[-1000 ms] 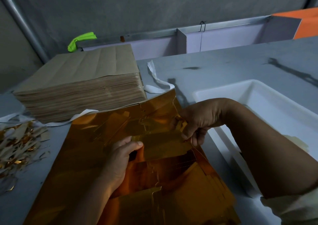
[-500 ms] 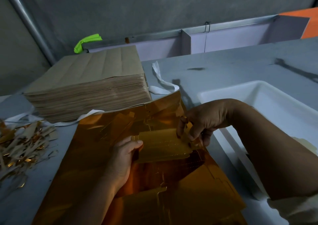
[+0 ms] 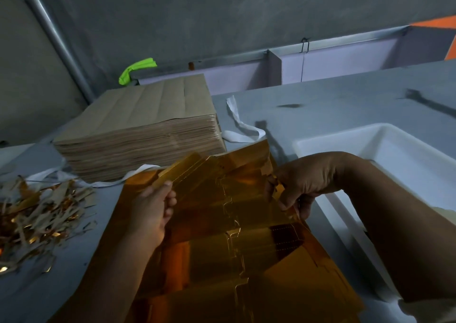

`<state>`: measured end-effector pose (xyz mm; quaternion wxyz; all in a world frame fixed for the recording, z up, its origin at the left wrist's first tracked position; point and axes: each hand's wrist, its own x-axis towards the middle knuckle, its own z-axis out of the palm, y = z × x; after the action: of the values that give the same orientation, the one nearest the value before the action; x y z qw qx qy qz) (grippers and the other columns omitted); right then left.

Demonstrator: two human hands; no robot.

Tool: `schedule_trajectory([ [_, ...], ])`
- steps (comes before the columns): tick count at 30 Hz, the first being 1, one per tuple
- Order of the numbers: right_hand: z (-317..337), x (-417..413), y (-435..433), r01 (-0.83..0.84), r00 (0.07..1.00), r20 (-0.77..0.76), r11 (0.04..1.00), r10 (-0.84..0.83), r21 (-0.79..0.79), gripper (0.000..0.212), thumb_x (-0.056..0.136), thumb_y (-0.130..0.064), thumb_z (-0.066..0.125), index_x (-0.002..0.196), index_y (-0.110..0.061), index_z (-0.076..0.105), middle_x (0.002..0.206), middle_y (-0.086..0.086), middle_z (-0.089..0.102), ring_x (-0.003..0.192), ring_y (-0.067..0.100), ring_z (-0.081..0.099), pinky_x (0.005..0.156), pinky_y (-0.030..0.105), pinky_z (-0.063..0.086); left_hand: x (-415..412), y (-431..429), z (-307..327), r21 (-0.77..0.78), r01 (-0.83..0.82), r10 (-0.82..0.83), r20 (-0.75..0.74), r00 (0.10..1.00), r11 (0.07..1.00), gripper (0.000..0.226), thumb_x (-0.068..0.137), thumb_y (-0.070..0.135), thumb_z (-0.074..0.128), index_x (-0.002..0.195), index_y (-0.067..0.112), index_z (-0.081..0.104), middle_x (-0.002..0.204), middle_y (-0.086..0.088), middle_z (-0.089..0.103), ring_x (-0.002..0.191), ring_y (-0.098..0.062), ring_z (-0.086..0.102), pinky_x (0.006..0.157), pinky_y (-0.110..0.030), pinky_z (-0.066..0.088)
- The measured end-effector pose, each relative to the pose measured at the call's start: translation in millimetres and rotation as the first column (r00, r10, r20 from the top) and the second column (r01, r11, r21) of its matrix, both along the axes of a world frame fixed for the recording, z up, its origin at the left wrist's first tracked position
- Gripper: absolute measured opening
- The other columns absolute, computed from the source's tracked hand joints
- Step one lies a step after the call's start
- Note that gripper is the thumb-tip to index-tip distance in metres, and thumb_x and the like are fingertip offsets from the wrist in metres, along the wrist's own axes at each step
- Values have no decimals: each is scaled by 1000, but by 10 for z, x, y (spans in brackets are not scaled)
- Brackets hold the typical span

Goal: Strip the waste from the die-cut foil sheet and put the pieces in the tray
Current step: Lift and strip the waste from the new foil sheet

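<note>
- One foil piece [image 3: 212, 182], gold and mirror-bright, is held up by two bare hands in the centre of the frame. Rows of fine perforations are seen along it.
- Its left end is gripped by the left hand [image 3: 153, 209], thumb on top and fingers curled beneath.
- Its right end is pinched by the right hand [image 3: 303, 187], fingertips closed tightly on the crumpled edge.
- Whether the piece is fully free of the sheet below cannot be told.
- One foil sheet [image 3: 222, 268] is spread flat under the hands, from centre to lower edge of the frame. It is amber-gold, and stepped die-cut lines run down its middle.
- One white tray [image 3: 385, 137] is set at the right of the frame, just beside the sheet's right edge and under the right forearm.
- One thick stack [image 3: 138, 135] of brown sheets is seen at upper left of centre, touching the foil sheet's far edge.
- One loose heap of scraps [image 3: 37, 216], brown and gold slivers, is spread at the left edge.
- Two white strips [image 3: 243, 130] are seen by the stack, on the grey table [image 3: 345, 105].
- One bright green object [image 3: 137, 69] is seen behind the stack.
</note>
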<state>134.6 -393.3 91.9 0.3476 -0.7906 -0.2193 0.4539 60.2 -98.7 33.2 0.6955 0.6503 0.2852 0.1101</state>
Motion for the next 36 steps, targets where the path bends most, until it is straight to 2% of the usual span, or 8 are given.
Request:
schedule_trajectory([
  [6, 3, -3, 2, -1, 1000, -12, 1000, 1, -7, 39, 93, 4, 57, 130, -6, 49, 80, 11, 67, 67, 20, 66, 64, 29, 59, 86, 212, -116, 106, -13, 31, -175, 984, 994, 20, 97, 25, 58, 107, 9, 61, 83, -5, 59, 65, -13, 48, 58, -26, 40],
  [11, 21, -12, 16, -14, 1000, -7, 1000, 14, -16, 38, 93, 3, 57, 129, -4, 49, 77, 9, 67, 67, 20, 66, 64, 28, 59, 44, -4, -178, 470, -5, 100, -178, 979, 883, 54, 89, 37, 67, 135, 21, 43, 110, -5, 57, 88, -20, 59, 63, -33, 45],
  [14, 39, -34, 20, -12, 1000, 11, 1000, 12, -6, 29, 93, 2, 57, 120, -7, 53, 74, 7, 68, 65, 18, 66, 63, 28, 59, -87, -377, -115, 580, 247, -242, -88, 966, 776, 26, 90, 38, 65, 114, 34, 56, 102, 6, 60, 84, -9, 60, 59, -24, 43],
  [17, 52, -46, 15, 59, 996, 61, 997, -62, 50, 22, 93, 2, 57, 111, -12, 57, 75, 8, 67, 64, 18, 66, 59, 26, 58, -249, -755, -19, 496, 707, -723, -207, 660, 504, 13, 86, 52, 60, 95, 43, 65, 92, 14, 67, 78, 3, 63, 62, -15, 46],
  [21, 62, -37, 9, 147, 979, 116, 974, -168, 175, 19, 93, 2, 58, 109, -10, 57, 80, 14, 64, 63, 18, 65, 57, 25, 58, -373, -1030, 31, 356, 915, -888, -335, 315, 191, 23, 81, 52, 63, 101, 43, 64, 90, 23, 65, 81, 9, 60, 74, -20, 47],
  [27, 45, 1, 21, 226, 956, 122, 937, -266, 267, 9, 95, -6, 59, 103, -10, 59, 76, 10, 65, 61, 16, 66, 58, 26, 58, -395, -994, 110, 123, 934, -922, -162, 353, 336, 34, 83, 29, 61, 103, 2, 63, 97, -10, 63, 90, -24, 58, 82, -37, 46],
  [31, 37, 27, 11, 274, 942, 163, 953, -292, 127, 37, 88, -46, 65, 100, -11, 66, 72, 6, 72, 61, 18, 69, 53, 27, 56, -347, -911, 151, 159, 885, -871, -168, 461, 437, 11, 79, 34, 63, 72, 26, 62, 75, 3, 58, 73, -14, 54, 71, -33, 41],
  [36, 33, 32, 77, 353, 814, 479, 935, -328, 40, 66, 72, -67, 65, 114, -15, 59, 73, 2, 71, 52, 13, 69, 46, 21, 51, -320, -930, 142, 285, 872, -843, -259, 471, 399, 17, 94, 29, 62, 77, 28, 61, 69, 11, 57, 68, -4, 55, 65, -23, 42],
])
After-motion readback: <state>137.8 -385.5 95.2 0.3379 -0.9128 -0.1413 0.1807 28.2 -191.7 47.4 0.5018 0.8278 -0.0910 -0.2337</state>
